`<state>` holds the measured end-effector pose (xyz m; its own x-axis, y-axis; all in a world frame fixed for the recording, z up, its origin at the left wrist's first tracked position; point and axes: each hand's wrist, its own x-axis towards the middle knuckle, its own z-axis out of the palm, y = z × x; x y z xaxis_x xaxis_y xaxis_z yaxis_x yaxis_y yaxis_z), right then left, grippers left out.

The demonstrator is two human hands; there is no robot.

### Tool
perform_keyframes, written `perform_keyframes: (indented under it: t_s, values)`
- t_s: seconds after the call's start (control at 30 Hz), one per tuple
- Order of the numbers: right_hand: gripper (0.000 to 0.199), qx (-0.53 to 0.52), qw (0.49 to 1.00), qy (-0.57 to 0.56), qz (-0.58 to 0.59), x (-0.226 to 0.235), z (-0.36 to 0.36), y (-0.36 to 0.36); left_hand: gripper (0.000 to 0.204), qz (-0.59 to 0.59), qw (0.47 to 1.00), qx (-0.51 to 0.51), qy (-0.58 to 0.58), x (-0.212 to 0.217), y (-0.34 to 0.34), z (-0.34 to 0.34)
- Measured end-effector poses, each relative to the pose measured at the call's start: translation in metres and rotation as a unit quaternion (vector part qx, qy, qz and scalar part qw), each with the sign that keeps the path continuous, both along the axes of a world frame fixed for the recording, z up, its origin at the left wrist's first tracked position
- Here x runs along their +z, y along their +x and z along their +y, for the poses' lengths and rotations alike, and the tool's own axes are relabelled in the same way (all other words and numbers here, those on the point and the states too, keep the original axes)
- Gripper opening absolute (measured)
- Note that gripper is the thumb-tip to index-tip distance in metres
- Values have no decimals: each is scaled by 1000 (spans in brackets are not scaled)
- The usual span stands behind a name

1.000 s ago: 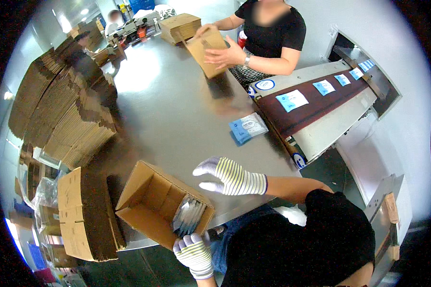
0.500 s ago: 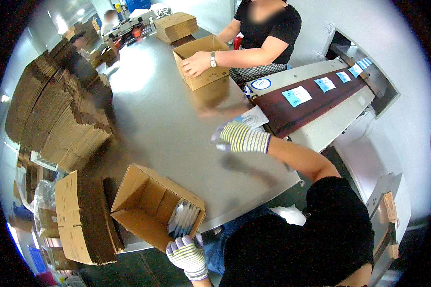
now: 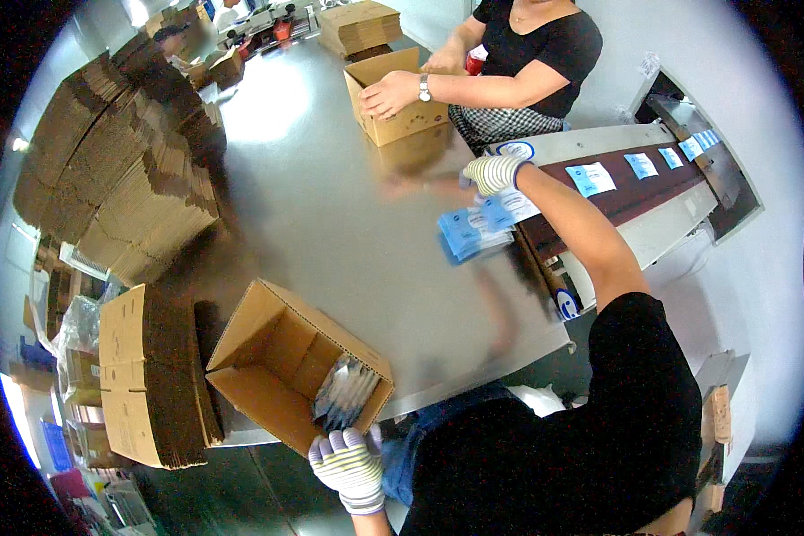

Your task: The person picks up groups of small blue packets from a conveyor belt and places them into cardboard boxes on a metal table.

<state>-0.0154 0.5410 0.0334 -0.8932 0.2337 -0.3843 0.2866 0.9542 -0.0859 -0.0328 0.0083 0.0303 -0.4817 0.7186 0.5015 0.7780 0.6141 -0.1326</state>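
Observation:
My left hand (image 3: 348,469), in a striped knit glove, grips the near edge of an open cardboard box (image 3: 255,362) tilted at the table's front. Inside the box, a row of packets (image 3: 344,393) stands against its right side. My right hand (image 3: 496,175), gloved alike, reaches to the near end of a conveyor. Just beneath it lies a blue-and-white packet (image 3: 511,208), overlapping a small pile of similar packets (image 3: 463,236) on the table. The right fingers are bent and partly hidden, so their hold is unclear.
Several packets lie spaced along the dark conveyor belt (image 3: 630,192), which runs through a wall opening. Across the metal table (image 3: 322,241), a co-worker (image 3: 536,67) handles another open box (image 3: 402,121). Flattened cartons (image 3: 147,201) are stacked at left, with more cartons (image 3: 125,375) near the front.
My right hand has moved away from me and rightward, over the conveyor's end, uncovering the packets on the table. My left hand stays on the box edge. The view has shifted slightly.

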Motion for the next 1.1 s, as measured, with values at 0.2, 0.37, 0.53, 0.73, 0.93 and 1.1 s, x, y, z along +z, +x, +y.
perform_keyframes:
  t_s: [0.2,0.37,0.53,0.73,0.93,1.1]
  values:
    - [61,118,975,-20,-188,-90,57,3,35,-6,1000,-17,16,1,1,7]
    - [63,42,979,-60,-192,-57,-50,9,34,-4,1000,5,-9,1,1,1]
    - [78,-37,991,-15,-127,-46,-196,49,31,-11,1000,-16,-11,3,-1,1]
    - [90,-28,962,-211,172,-35,-223,65,34,-16,999,-24,-13,0,3,-5]
    - [61,133,774,-554,276,107,-292,13,30,-17,999,-32,-28,-1,17,-2]
    - [93,285,943,12,171,76,-367,-57,29,-3,999,-27,-46,0,35,-8]
